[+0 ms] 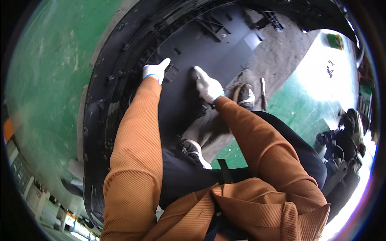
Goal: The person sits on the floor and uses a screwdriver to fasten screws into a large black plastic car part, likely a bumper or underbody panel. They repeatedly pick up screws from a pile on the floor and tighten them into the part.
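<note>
1. The large black moulded part lies beneath and around both hands, on a grey ground sheet, its curved rim sweeping along the left. It looks like thin plastic: probably light for its size, springy, smooth under gloves, its small clips breakable. The thick rim seems the better hold.
2. The gloved left hand is at the part's inner ribs, thumb spread from curled fingers; whether it grips anything, I cannot tell.
3. The gloved right hand is over the smooth inner face, forefinger forward; its fingertip grip is unclear.
</note>
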A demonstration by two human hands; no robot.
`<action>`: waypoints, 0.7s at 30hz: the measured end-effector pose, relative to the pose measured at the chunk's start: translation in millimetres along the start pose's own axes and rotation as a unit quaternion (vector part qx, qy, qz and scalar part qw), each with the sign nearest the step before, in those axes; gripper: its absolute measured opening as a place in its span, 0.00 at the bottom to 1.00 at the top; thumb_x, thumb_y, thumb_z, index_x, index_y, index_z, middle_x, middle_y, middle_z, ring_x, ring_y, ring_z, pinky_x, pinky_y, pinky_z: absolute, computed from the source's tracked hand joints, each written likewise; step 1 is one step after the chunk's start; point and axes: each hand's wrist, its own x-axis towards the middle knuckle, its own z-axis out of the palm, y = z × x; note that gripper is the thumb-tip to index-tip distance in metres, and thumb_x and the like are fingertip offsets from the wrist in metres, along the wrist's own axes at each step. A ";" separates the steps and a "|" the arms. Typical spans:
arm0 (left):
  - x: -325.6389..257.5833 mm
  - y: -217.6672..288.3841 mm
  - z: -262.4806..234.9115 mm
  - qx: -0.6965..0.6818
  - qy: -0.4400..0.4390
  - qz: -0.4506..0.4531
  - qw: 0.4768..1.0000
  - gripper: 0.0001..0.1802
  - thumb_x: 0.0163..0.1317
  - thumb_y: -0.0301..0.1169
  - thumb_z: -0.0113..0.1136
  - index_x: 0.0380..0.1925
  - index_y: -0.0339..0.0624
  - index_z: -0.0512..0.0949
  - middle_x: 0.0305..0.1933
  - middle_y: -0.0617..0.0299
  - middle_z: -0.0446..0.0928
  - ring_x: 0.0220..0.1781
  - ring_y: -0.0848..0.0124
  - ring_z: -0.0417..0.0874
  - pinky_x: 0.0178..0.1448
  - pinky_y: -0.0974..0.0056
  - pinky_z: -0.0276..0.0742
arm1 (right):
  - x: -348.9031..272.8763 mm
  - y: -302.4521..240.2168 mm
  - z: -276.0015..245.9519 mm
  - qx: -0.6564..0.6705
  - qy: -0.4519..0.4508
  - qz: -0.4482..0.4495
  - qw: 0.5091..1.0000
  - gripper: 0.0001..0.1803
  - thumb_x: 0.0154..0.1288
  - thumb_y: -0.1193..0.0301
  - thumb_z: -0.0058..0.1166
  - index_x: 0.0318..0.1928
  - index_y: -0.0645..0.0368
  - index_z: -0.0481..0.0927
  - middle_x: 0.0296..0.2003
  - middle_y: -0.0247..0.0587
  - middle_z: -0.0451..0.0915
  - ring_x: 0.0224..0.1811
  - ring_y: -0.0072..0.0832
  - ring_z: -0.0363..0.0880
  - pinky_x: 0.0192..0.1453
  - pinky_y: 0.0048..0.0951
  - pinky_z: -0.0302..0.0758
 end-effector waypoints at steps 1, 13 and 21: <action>22.2 -15.8 5.5 0.002 0.000 0.009 1.000 0.45 0.53 0.64 0.79 0.50 0.32 0.78 0.40 0.47 0.80 0.39 0.57 0.83 0.43 0.55 0.78 | 0.2 -6.5 -3.3 0.036 -0.028 0.032 0.998 0.32 0.78 0.66 0.45 0.80 0.41 0.62 0.35 0.54 0.87 0.31 0.44 0.88 0.45 0.45 0.85; 6.7 0.8 -13.0 0.224 -0.171 0.068 0.957 0.48 0.64 0.66 0.65 0.62 0.28 0.80 0.69 0.34 0.77 0.74 0.47 0.78 0.75 0.50 0.75 | 2.9 -8.3 -8.6 0.059 -0.065 0.063 0.994 0.35 0.78 0.67 0.46 0.83 0.41 0.59 0.30 0.44 0.83 0.25 0.33 0.85 0.42 0.37 0.85; 18.8 -7.8 -5.5 0.154 -0.196 0.059 0.967 0.44 0.62 0.60 0.68 0.62 0.29 0.80 0.69 0.34 0.78 0.72 0.46 0.80 0.73 0.51 0.76 | 8.2 -12.0 -10.5 0.059 -0.082 0.077 0.992 0.33 0.78 0.68 0.46 0.82 0.42 0.62 0.31 0.44 0.83 0.24 0.32 0.84 0.41 0.36 0.84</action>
